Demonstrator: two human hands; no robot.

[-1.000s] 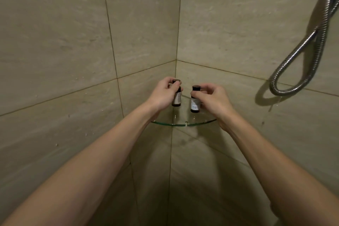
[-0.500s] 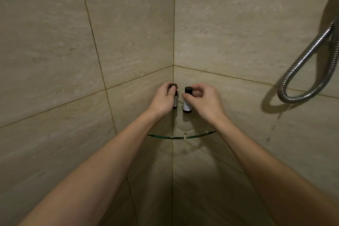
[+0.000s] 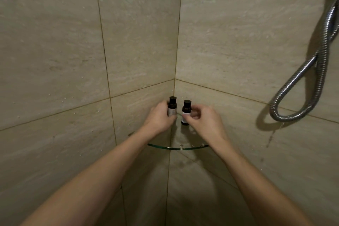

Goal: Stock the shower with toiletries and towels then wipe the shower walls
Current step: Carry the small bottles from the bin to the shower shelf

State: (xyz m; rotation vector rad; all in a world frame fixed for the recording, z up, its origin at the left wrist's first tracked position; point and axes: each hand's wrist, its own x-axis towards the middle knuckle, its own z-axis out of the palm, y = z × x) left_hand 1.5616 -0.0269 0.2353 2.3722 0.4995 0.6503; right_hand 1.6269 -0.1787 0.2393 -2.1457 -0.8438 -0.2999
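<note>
Two small dark bottles with black screw caps and pale labels stand upright and close together, not quite touching, in the far corner where the tiled walls (image 3: 55, 60) meet, over the back of the glass corner shelf (image 3: 176, 147). Going by their size, they are probably light, rigid little toiletry bottles that are easy to knock over. The smooth sides could be slippery here, since water beads show on the tiles. The surest hold looks to be around the labelled body, low enough to keep each bottle steady, rather than by the narrow cap. The shelf is thin glass, so it calls for setting them down gently. The left hand (image 3: 159, 118) reaches in from the near left with a nearly straight forearm, and its fingers and thumb wrap around the body of the left bottle (image 3: 172, 109), leaving the cap and shoulder showing above them. That bottle's base is hidden behind the hand, so I cannot tell whether it sits on the glass. The right hand (image 3: 205, 121) comes in from the near right with its knuckles up and fingers curled, and it pinches the right bottle (image 3: 186, 110) at the label between thumb and fingertips. That bottle's foot appears to rest on the shelf. A metal shower hose (image 3: 300, 101) loops down the right wall, well apart from both hands.
</note>
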